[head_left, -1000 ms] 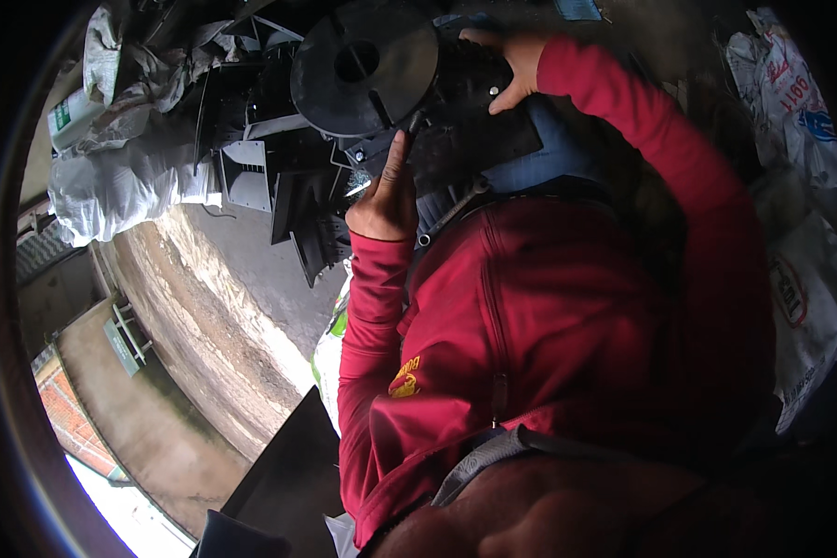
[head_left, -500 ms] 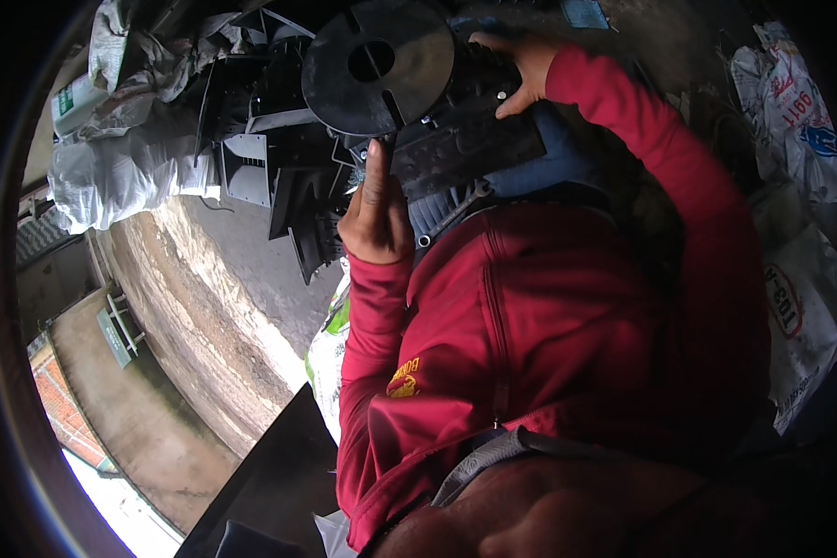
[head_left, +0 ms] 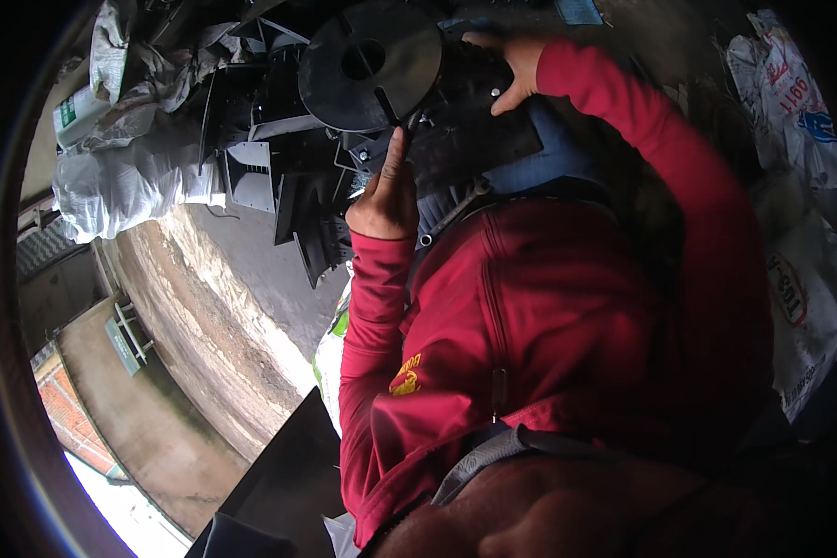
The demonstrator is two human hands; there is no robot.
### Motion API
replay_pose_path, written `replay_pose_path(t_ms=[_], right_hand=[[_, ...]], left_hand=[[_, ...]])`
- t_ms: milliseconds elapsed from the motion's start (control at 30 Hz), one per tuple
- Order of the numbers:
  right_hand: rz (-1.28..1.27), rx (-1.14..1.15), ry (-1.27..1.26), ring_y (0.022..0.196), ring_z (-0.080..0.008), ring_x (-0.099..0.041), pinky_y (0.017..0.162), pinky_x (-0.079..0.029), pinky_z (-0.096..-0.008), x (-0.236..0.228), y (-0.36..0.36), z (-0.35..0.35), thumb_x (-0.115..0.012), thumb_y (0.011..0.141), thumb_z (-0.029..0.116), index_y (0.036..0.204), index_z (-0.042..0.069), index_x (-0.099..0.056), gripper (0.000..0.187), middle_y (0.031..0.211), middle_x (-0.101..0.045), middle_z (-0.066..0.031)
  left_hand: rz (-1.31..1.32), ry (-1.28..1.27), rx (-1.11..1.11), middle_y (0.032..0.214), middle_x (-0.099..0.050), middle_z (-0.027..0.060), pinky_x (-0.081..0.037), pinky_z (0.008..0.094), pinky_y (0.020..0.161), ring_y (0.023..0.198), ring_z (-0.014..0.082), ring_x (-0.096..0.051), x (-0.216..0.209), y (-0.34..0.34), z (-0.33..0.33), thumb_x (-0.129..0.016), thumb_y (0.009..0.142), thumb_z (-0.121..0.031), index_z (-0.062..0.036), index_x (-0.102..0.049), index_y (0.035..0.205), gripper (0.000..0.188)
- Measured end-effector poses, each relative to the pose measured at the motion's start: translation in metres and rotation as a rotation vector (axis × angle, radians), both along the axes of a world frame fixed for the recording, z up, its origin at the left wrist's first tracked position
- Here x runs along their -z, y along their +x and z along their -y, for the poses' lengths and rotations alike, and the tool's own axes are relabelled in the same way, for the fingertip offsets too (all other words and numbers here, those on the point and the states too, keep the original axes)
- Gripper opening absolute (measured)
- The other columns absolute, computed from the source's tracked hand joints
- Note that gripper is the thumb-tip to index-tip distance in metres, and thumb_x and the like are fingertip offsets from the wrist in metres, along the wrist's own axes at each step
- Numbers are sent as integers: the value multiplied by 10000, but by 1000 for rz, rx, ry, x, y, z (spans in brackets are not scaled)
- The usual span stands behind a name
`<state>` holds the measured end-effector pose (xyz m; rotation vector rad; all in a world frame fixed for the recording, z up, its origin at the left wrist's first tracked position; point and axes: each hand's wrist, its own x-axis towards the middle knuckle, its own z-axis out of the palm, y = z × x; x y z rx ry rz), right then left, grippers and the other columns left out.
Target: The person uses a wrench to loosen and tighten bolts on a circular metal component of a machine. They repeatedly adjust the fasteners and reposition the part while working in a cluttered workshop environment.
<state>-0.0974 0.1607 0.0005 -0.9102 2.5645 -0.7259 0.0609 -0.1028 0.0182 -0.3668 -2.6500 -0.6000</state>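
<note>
A round black disc (head_left: pixel 330 88) with a centre hole and narrow slots sits at the top, over a dark assembly. My left hand (head_left: pixel 384 206) is under its near edge, index finger stretched up to the slot's end and the other fingers curled; what they hold, if anything, is hidden. A small dark piece shows beside that fingertip. My right hand (head_left: pixel 523 70) spans the right side of a black metal part (head_left: pixel 479 139), thumb near a shiny bolt head (head_left: pixel 495 92) and fingertips in shadow behind. Across my lap, below the part, lies a wrench (head_left: pixel 456 212).
Several black metal brackets (head_left: pixel 298 200) are piled left of the disc. Beyond them are clear plastic wrapping (head_left: pixel 126 181) and a pale container (head_left: pixel 79 116). White printed sacks (head_left: pixel 804 298) stand at the right. A dark flat panel (head_left: pixel 279 465) is at the lower left.
The disc has shifted slightly left in view. My left fingertip has moved right along its near edge to the slot. My right hand keeps its place on the metal part.
</note>
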Motion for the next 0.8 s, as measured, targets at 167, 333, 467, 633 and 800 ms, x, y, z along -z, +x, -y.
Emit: replay_pose_path(t_ms=[167, 333, 467, 633, 800], right_hand=[[20, -13, -52, 1138, -329, -567, 953, -457, -367, 1, -2, 0, -855, 574, 386, 1432, 85, -283, 1075, 1245, -581, -181], [-45, -30, -51, 1073, -338, -603, 902, -483, -382, 5, -4, -1, -852, 566, 387, 1431, 137, -274, 1070, 1176, -627, -154], [66, 14, 117, 1238, -342, -484, 1019, -403, -376, -21, 4, 4, -857, 560, 434, 1430, 44, -307, 1101, 1334, -500, -214], [11, 12, 43, 1233, -344, -487, 1012, -410, -377, -11, -8, 1, -853, 564, 442, 1435, 53, -305, 1100, 1336, -498, -213], [52, 36, 139, 1217, -343, -501, 998, -424, -381, -24, 5, 4, -862, 551, 442, 1420, 59, -328, 1090, 1318, -515, -199]], left_hand=[[-8, 105, 33, 618, -564, 101, -427, 366, 437, 417, 230, -501, 11, 6, 9, -613, 841, -50, -248, -472, 1390, 601], [63, -28, 47, 540, -533, 94, -417, 350, 436, 409, 226, -492, 13, 8, 1, -608, 852, -50, -229, -556, 1326, 509], [-14, 225, 81, 656, -582, 150, -425, 316, 462, 455, 208, -498, -13, 4, 1, -579, 856, 3, -149, -529, 1348, 517], [116, -63, -15, 516, -485, 109, -390, 345, 431, 398, 243, -454, 13, -4, 4, -606, 858, -62, -212, -502, 1372, 546], [-135, 272, 157, 643, -572, 121, -413, 303, 447, 451, 208, -488, -12, 3, 2, -552, 845, 26, -72, -491, 1365, 533]])
